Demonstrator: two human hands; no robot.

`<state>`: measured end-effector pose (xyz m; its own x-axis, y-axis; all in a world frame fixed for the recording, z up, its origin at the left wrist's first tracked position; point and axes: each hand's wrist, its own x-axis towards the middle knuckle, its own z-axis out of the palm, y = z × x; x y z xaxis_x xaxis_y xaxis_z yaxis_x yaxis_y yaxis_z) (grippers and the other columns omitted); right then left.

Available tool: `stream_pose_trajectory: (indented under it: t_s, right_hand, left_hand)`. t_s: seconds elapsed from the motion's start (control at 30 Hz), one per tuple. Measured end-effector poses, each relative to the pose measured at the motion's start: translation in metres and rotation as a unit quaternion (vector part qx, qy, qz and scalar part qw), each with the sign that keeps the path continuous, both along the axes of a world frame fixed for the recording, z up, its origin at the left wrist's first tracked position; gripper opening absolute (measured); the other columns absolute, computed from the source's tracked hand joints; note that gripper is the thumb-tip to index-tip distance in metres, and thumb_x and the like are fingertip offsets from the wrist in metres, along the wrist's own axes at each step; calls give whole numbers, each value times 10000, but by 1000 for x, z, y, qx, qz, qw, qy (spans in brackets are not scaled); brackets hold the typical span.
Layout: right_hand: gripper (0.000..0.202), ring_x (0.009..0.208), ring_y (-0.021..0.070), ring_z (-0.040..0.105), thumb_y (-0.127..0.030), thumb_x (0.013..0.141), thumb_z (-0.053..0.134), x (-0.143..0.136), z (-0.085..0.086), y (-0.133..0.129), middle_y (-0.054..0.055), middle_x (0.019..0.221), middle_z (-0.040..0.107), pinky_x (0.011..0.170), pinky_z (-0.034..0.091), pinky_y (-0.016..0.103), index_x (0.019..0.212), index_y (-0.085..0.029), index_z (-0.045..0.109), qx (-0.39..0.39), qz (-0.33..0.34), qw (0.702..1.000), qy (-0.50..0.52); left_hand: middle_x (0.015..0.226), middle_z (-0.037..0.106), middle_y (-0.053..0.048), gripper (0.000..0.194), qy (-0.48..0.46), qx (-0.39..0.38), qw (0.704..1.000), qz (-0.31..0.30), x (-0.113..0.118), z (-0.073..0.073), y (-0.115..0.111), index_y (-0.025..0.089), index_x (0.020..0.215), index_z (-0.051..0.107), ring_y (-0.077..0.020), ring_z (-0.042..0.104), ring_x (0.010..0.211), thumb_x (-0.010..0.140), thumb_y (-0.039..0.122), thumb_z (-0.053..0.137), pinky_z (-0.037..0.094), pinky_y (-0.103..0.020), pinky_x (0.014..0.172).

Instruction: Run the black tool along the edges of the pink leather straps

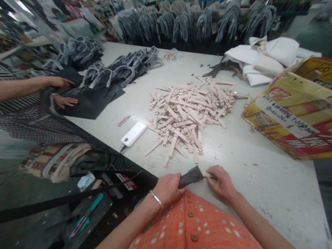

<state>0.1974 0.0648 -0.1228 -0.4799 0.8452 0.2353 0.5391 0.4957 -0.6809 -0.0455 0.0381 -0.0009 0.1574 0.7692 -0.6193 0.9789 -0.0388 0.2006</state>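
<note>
Near the table's front edge, my left hand (167, 186) is closed around one end of a black leather strap piece (191, 176). My right hand (221, 180) is closed at the other end, where a small pale piece (206, 174) shows between the strap and my fingers. What exactly the right fingertips pinch is partly hidden. Just beyond both hands lies a heap of pale pink straps (190, 112) with gold-coloured buckles, spread loosely on the white table (233, 148).
A white power bank (134, 134) with a cable and a pink cutter (123, 120) lie left of the heap. A yellow-red carton (293, 110) and white cloth (272, 55) are on the right. At left, a co-worker's hands (63, 100) rest on black bag pieces (88, 107).
</note>
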Motion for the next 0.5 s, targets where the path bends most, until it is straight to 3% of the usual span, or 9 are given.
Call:
stream_pose_trajectory:
  t_s: [0.5]
  right_hand:
    - [192, 908, 231, 554, -255, 856, 528, 20, -3, 1, 103, 958, 598, 783, 472, 401, 1027, -210, 602, -23, 44, 999, 11]
  left_hand:
    - [954, 661, -106, 304, 2, -8, 1000, -27, 5, 6, 3, 187, 979, 552, -258, 628, 925, 816, 426, 459, 462, -341, 781]
